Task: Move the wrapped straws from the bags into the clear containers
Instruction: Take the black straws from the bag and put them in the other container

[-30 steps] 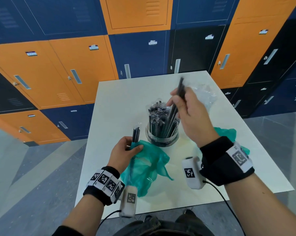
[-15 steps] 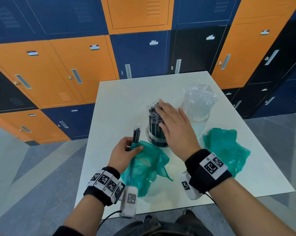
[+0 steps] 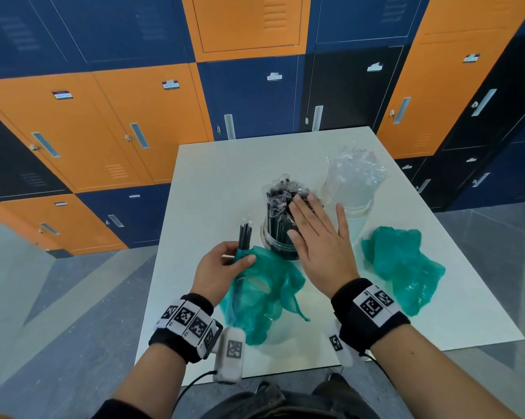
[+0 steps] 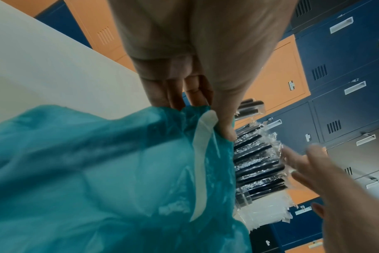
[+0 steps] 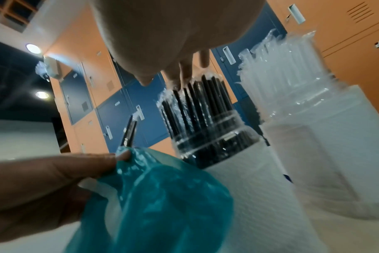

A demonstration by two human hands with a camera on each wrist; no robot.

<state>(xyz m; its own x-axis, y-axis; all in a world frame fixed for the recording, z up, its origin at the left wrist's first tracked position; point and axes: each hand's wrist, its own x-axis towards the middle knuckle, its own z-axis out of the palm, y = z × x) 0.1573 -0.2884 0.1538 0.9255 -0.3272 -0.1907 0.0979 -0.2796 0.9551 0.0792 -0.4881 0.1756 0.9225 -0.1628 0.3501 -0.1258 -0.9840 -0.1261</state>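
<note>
A clear container (image 3: 281, 246) (image 5: 214, 145) full of wrapped black straws (image 3: 281, 204) (image 5: 197, 102) (image 4: 260, 162) stands mid-table. My right hand (image 3: 315, 234) (image 5: 184, 68) lies flat over the straw tops, fingers straight, holding nothing. My left hand (image 3: 225, 264) (image 4: 195, 102) (image 5: 54, 179) grips the neck of a teal bag (image 3: 261, 297) (image 4: 108, 171) (image 5: 158, 196), from which a few wrapped black straws (image 3: 244, 235) (image 5: 129, 133) stick up. A second clear container (image 3: 358, 204) (image 5: 314, 162) to the right holds wrapped clear straws (image 3: 356, 173) (image 5: 288, 68).
Another teal bag (image 3: 401, 264) lies crumpled at the right of the white table (image 3: 213, 182). Orange, blue and black lockers (image 3: 134, 116) stand behind the table. Grey floor lies on the left and right.
My right hand put its black straws into the container, let go, and now lies flat on the straw tops. The left hand kept holding the bag.
</note>
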